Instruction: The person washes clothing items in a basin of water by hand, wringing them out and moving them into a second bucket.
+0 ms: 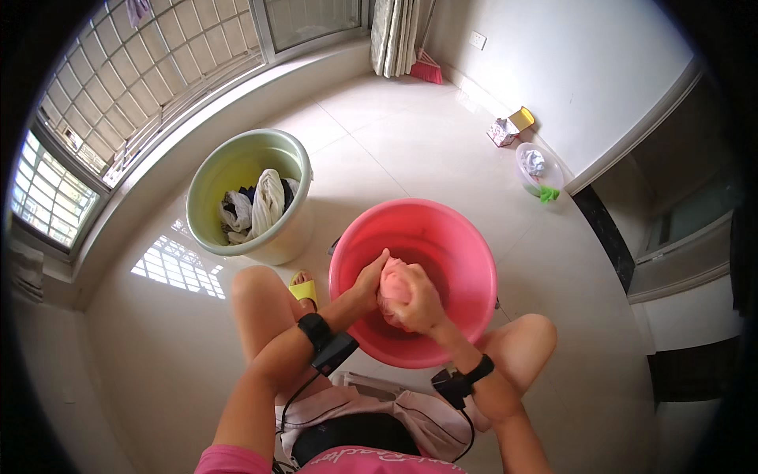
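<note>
A bunched, pale pink wet cloth [395,287] is held between both hands over the pink plastic bucket [468,237]. My left hand [368,281] presses against the cloth's left side with its thumb pointing up. On the right side, the fingers of my right hand [421,302] wrap around the cloth. The bucket stands on the floor between my knees, and its bottom is in dark shadow under my hands. Black straps with small boxes and cables sit on both wrists.
To the left, a large green tub [284,243] holds wrung clothes [267,201]. A small plastic basin [553,169] and an opened carton [504,131] lie by the right wall. A red broom [426,68] leans in the far corner beside a curtain [392,38].
</note>
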The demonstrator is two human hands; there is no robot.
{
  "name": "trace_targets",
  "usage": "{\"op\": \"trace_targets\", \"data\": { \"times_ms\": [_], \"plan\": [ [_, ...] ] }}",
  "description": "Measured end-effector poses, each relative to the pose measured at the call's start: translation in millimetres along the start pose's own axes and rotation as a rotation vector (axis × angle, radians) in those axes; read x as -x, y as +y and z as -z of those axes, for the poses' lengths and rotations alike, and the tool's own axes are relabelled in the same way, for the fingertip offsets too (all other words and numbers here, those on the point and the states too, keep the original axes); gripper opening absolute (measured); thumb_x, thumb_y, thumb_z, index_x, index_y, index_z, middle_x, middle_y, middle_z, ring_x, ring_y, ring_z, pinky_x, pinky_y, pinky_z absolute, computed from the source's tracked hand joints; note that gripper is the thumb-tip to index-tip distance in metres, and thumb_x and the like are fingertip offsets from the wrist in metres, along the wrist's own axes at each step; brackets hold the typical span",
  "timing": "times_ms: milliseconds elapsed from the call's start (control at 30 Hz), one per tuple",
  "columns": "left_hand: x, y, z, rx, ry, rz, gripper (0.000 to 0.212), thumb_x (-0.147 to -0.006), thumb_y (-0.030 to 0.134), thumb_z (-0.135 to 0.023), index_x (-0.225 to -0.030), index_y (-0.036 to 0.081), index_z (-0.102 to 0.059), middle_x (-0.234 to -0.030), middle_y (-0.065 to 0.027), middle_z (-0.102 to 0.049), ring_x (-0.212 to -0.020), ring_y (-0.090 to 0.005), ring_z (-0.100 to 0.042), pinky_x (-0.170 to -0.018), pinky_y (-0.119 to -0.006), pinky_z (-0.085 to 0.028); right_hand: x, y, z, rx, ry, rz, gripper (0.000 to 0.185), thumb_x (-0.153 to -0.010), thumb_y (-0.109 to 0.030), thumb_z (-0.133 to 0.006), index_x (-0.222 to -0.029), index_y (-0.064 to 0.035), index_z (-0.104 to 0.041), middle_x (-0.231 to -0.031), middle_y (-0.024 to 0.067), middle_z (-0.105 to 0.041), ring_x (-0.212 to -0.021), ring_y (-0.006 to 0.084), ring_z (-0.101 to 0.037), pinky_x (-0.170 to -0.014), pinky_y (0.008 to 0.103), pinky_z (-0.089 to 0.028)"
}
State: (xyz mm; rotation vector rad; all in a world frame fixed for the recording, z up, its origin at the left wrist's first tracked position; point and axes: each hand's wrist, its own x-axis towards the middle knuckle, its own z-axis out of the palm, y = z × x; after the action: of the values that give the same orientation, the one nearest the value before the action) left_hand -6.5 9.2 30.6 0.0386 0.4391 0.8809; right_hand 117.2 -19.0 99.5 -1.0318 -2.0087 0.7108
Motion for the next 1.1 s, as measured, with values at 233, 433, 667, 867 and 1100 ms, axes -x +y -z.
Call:
{"op": "trace_targets", "data": {
  "times_ms": [233,433,667,867,1100],
  "plan": [
    [-8,-22,-6,-0.018,0.075,-0.003,0.029,-0.087,0.029,-0.04,-0.067,0.009,-0.049,-0.062,-0.0028,-0.055,-0.056,-0.0155,-0.054,-0.051,-0.028,-0.045,-3,15,-15,0.318,0.079,-0.053,0.024,-0.076,-0.025,-0.054,-0.068,-0.0036,-0.048,-0.069,0.0137,-0.053,-0.054,0.0311,-0.054,-0.048,0.0394,-0.044],
    [8,-13,-31,-0.325,0.118,-0.069,0.025,-0.086,0.021,-0.039,-0.072,0.006,-0.054,-0.07,-0.0053,-0.057,-0.06,-0.0157,-0.054,-0.057,-0.028,-0.045,-18,44,-7,0.187,0.153,-0.28,0.031,-0.082,-0.024,-0.047,-0.06,-0.0028,-0.047,-0.055,0.0141,-0.052,-0.055,0.0335,-0.053,-0.049,0.0414,-0.042],
    [37,9,-37,-1.603,0.238,-0.166,0.046,-0.083,0.035,-0.049,-0.109,-0.003,-0.043,-0.087,-0.0069,-0.056,-0.083,-0.0144,-0.054,-0.073,-0.028,-0.043,-18,39,29,-0.243,-0.02,-0.565,0.03,-0.082,-0.024,-0.05,-0.064,-0.0006,-0.05,-0.058,0.0105,-0.058,-0.049,0.0198,-0.056,-0.048,0.03,-0.043],
    [13,-5,-18,-1.372,-0.086,-0.465,0.053,-0.069,0.021,-0.068,-0.111,0.0,-0.042,-0.077,-0.0056,-0.057,-0.071,-0.0128,-0.055,-0.065,-0.024,-0.045,-18,34,22,-0.537,-0.223,-0.438,0.014,-0.074,-0.011,-0.059,-0.079,0.0022,-0.054,-0.071,0.0071,-0.057,-0.066,0.011,-0.054,-0.061,0.0246,-0.044],
    [31,5,-53,-1.37,0.136,-0.178,0.032,-0.075,0.015,-0.061,-0.101,-0.001,-0.052,-0.087,-0.0046,-0.058,-0.081,-0.0093,-0.053,-0.071,-0.022,-0.043,-18,61,43,-0.803,-0.447,-0.526,0.04,-0.066,0.005,-0.049,-0.106,0.0017,-0.044,-0.104,0.0096,-0.045,-0.098,0.0168,-0.046,-0.081,0.0271,-0.04]
  ]
}}
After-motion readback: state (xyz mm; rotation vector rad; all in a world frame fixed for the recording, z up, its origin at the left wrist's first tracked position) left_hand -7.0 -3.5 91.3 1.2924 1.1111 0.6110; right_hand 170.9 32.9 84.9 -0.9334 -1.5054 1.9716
